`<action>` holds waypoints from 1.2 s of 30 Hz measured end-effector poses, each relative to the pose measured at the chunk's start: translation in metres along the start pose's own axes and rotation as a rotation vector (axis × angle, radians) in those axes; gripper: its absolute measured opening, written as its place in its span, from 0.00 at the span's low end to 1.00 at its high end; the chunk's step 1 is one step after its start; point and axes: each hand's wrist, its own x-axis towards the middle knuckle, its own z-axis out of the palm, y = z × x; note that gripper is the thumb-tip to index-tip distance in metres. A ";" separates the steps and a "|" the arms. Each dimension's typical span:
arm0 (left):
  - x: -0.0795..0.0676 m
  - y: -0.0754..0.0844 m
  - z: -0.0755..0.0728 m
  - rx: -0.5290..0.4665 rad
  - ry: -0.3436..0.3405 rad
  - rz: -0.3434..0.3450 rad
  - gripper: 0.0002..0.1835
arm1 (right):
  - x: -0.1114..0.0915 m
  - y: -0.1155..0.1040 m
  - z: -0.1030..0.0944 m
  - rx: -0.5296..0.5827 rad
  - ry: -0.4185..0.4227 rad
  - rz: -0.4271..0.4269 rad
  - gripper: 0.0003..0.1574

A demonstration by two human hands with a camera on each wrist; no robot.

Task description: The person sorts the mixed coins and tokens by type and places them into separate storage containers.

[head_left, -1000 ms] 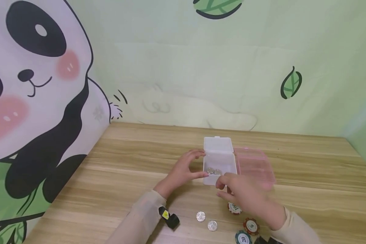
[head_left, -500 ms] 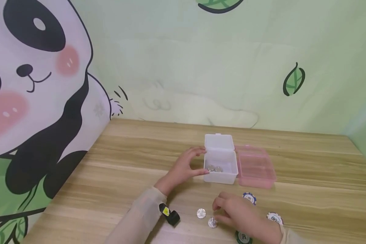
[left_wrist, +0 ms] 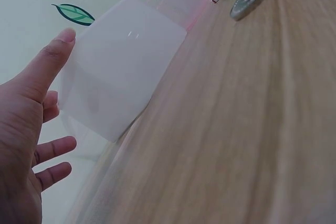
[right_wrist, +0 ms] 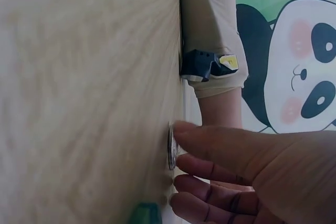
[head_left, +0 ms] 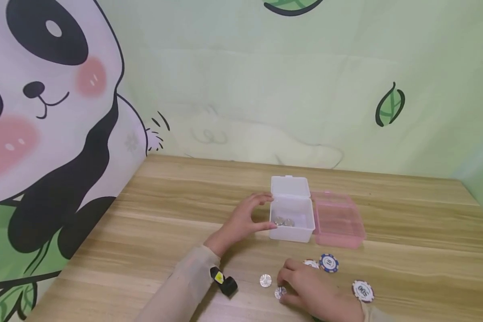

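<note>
In the head view my left hand (head_left: 241, 220) rests against the left side of a white plastic box (head_left: 291, 233), its thumb and fingers spread along the rim. The box's lid stands raised at the back, and a few silver coins (head_left: 284, 222) lie inside. My right hand (head_left: 311, 286) is low over the table, thumb and index finger at opposite edges of a silver coin (head_left: 280, 293) that lies flat. The right wrist view shows the thumb touching this coin (right_wrist: 171, 149). Another silver coin (head_left: 265, 280) lies just left of it.
Right of the white box stands a translucent pink box (head_left: 340, 223). Poker chips lie around my right hand: a blue one (head_left: 329, 263), a white one marked 500 (head_left: 363, 291) and a partly covered one (head_left: 311, 264). A panda-printed backdrop (head_left: 265, 89) borders the wooden table (head_left: 185, 201).
My right hand has drawn back from the white box toward the near side and come down onto the coin. The left hand has stayed at the box.
</note>
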 end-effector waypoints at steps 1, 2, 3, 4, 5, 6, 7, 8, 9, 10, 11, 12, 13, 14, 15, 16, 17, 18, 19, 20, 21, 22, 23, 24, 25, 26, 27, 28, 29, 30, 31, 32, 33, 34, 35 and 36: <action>0.000 0.000 0.000 -0.002 0.002 0.002 0.35 | 0.000 0.000 0.001 -0.002 0.005 0.002 0.12; 0.000 0.000 0.000 -0.005 0.003 0.004 0.35 | 0.000 -0.001 0.001 -0.002 0.008 0.005 0.12; 0.000 0.000 0.000 -0.007 0.004 0.007 0.35 | 0.000 -0.002 0.002 -0.004 0.013 0.010 0.12; 0.000 0.000 -0.001 -0.005 0.003 0.004 0.35 | 0.000 -0.002 0.003 -0.008 0.019 0.015 0.12; 0.000 0.000 0.000 -0.004 0.002 0.001 0.35 | 0.000 -0.003 0.003 -0.013 0.023 0.020 0.12; 0.000 0.000 -0.001 -0.004 0.001 0.002 0.35 | 0.000 -0.003 0.003 -0.013 0.026 0.027 0.12; 0.000 0.000 0.000 -0.004 -0.001 -0.001 0.35 | 0.000 -0.004 0.004 -0.014 0.027 0.034 0.12; 0.000 0.000 0.000 -0.003 -0.002 -0.001 0.35 | 0.000 -0.004 0.004 -0.013 0.026 0.040 0.12; -0.001 0.000 0.000 -0.004 -0.003 0.000 0.35 | 0.000 -0.004 0.004 -0.012 0.026 0.039 0.11; -0.001 0.000 0.000 -0.004 -0.004 -0.001 0.35 | -0.001 -0.004 0.005 -0.009 0.022 0.039 0.11; -0.001 0.001 0.000 -0.004 -0.004 0.000 0.35 | -0.001 -0.004 0.004 -0.004 0.018 0.041 0.11; -0.001 0.001 0.000 -0.004 -0.005 0.000 0.35 | -0.001 -0.003 0.004 -0.003 0.016 0.040 0.10; -0.001 0.001 0.000 -0.004 -0.006 -0.003 0.35 | -0.001 -0.003 0.004 0.000 0.014 0.038 0.10; 0.000 0.001 0.000 -0.002 -0.006 -0.002 0.35 | -0.001 -0.003 0.004 0.000 0.015 0.033 0.10; 0.000 0.001 0.000 -0.002 -0.008 -0.004 0.35 | -0.001 -0.003 0.004 -0.001 0.016 0.031 0.10; 0.000 0.001 -0.001 0.000 -0.008 -0.005 0.36 | -0.001 -0.003 0.004 -0.001 0.016 0.032 0.10; 0.000 0.002 -0.001 0.001 -0.009 -0.007 0.36 | -0.001 -0.002 0.004 -0.004 0.019 0.031 0.10; 0.000 0.002 -0.001 -0.001 -0.009 -0.008 0.36 | -0.001 -0.002 0.004 -0.008 0.022 0.029 0.10; 0.000 0.002 -0.001 0.000 -0.008 -0.008 0.36 | -0.001 -0.003 0.003 -0.012 0.024 0.026 0.10; 0.000 0.001 -0.001 0.000 -0.008 -0.009 0.36 | -0.001 -0.003 0.003 -0.017 0.026 0.025 0.10; 0.000 0.001 -0.001 -0.001 -0.007 -0.011 0.36 | 0.000 -0.003 0.004 -0.021 0.026 0.025 0.10; 0.000 0.001 -0.001 -0.002 -0.007 -0.012 0.36 | 0.000 -0.003 0.003 -0.024 0.026 0.026 0.10; 0.000 0.001 -0.002 -0.003 -0.008 -0.015 0.36 | 0.000 -0.004 0.003 -0.028 0.024 0.030 0.10; 0.000 0.001 -0.002 -0.003 -0.008 -0.016 0.35 | 0.000 -0.004 0.003 -0.032 0.022 0.034 0.10; 0.000 0.001 -0.002 -0.002 -0.009 -0.015 0.35 | 0.000 -0.004 0.003 -0.034 0.021 0.038 0.11; 0.000 0.001 -0.002 -0.003 -0.009 -0.015 0.35 | 0.000 -0.004 0.003 -0.033 0.018 0.044 0.11; 0.000 0.001 -0.002 -0.004 -0.009 -0.017 0.35 | 0.000 -0.004 0.004 -0.033 0.018 0.049 0.11; 0.000 0.001 -0.002 -0.005 -0.009 -0.017 0.35 | 0.000 -0.004 0.004 -0.032 0.018 0.054 0.12; 0.000 0.000 -0.002 -0.004 -0.009 -0.018 0.35 | 0.000 -0.004 0.004 -0.031 0.018 0.056 0.12; 0.000 0.000 -0.002 -0.003 -0.009 -0.017 0.35 | 0.000 -0.004 0.005 -0.027 0.019 0.058 0.13; 0.000 0.000 -0.001 -0.003 -0.008 -0.017 0.35 | -0.001 -0.004 0.005 -0.021 0.023 0.059 0.13; 0.000 0.000 -0.001 0.000 -0.006 -0.016 0.35 | -0.001 -0.003 0.005 -0.012 0.026 0.060 0.13; -0.001 0.000 -0.001 0.000 -0.006 -0.014 0.35 | -0.002 -0.003 0.005 0.000 0.030 0.060 0.13; 0.000 0.001 -0.001 0.001 -0.006 -0.011 0.35 | -0.002 -0.003 0.004 0.015 0.033 0.062 0.13; 0.000 0.001 -0.001 0.002 -0.006 -0.009 0.35 | -0.002 -0.003 0.004 0.034 0.033 0.066 0.13; 0.000 0.001 -0.001 0.002 -0.006 -0.008 0.35 | -0.002 -0.002 0.003 0.057 0.036 0.066 0.13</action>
